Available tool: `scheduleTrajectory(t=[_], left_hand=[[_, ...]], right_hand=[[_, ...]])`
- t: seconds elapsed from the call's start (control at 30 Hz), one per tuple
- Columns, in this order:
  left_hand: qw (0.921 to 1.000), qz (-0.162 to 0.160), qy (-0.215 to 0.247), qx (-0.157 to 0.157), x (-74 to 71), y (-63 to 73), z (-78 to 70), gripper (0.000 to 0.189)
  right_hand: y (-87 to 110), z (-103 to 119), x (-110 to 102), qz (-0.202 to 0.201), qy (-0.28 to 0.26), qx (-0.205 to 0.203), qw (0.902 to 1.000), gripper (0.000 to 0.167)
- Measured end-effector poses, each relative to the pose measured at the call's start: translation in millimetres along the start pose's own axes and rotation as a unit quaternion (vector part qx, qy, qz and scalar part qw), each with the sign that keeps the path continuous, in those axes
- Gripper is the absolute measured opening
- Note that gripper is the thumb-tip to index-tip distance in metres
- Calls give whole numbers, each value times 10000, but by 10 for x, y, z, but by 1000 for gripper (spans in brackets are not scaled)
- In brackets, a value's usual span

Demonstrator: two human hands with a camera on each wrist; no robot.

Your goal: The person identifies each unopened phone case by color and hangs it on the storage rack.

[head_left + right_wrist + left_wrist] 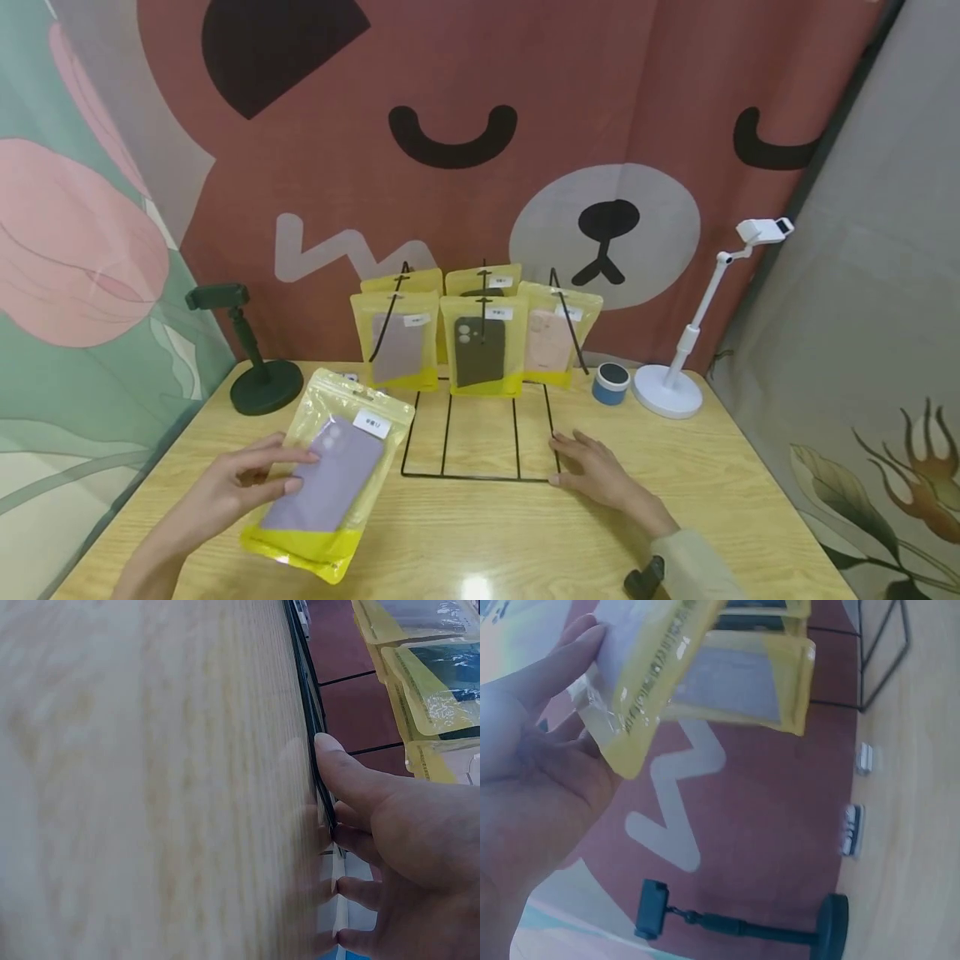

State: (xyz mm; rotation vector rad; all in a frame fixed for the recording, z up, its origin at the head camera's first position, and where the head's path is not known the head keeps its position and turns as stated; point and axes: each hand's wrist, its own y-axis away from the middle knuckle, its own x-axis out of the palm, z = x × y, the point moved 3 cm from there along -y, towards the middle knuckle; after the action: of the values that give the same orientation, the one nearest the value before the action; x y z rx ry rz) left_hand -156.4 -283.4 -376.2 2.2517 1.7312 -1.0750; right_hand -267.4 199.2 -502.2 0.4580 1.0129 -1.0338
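My left hand [232,483] pinches the left side of a clear yellow zip pouch [382,508], thumb and fingers across it. Inside is a lilac phone case [341,475] with camera holes, and a white label sits at the top. The pouch is tilted in front of the rack's left side. My right hand [600,475] rests at the front right corner of a black wire rack [480,477], its thumb and fingertips against the base wire. In the right wrist view its fingers [360,892] are spread along the tabletop.
Similar pouches hang from the rack's hooks, holding a lilac case [397,346], a dark case [480,354] and a pink case [547,342], with more behind. A dark phone stand [266,387] is at left; a blue round tub [611,387] and white stand [667,392] are at right.
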Motion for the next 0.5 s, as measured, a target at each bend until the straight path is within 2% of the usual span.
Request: scheduleTrajectory(t=[0.17, 0.23, 0.37, 0.5], left_hand=[[9979, -202, 209, 584, 1, -65, -134, 33], [9967, -258, 259, 725, -4, -100, -166, 34], [9957, -339, 271, 817, -24, -156, -193, 35], [9962, -385, 181, 765, -28, -192, -204, 34]], right_hand=[[9, 13, 8, 10, -44, -1, 10000, 63], [11, 22, 3, 13, -57, -5, 10000, 63], [13, 34, -5, 15, -63, -2, 10000, 62], [14, 42, -11, 5, -71, -33, 10000, 62]])
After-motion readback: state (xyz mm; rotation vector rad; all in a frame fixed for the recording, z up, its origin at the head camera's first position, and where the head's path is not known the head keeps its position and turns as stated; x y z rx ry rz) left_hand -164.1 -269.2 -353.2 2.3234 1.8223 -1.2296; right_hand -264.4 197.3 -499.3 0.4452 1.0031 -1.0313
